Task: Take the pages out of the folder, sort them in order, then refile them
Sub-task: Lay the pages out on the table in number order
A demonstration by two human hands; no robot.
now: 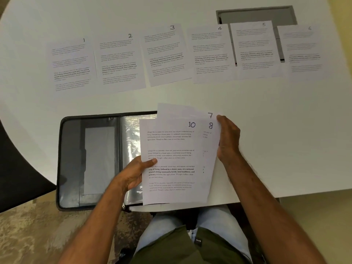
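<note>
A: We start at the left hand [133,174]. Its thumb pinches the left edge of page 10 [171,161], the fingers curled behind the fan of sheets. The right hand [227,141] grips the right edge, where page 8 [210,126] and page 7 [209,115] show behind page 10.

B: Then where do we stand with the rest?

A: Pages 1 [71,67] to 6 [302,52] lie face up in a row on the far side of the table [57,20]. The folder [89,161] lies open under the held sheets, its near edge past the table rim.

B: What do we judge as the risks?

A: First, we see no page 9; it may be hidden in the fan, so a 10 laid after 8 would break the order. Second, loose pinches on fanned sheets could let one slide to the floor. Third, a knock could tip the overhanging folder off.
</note>
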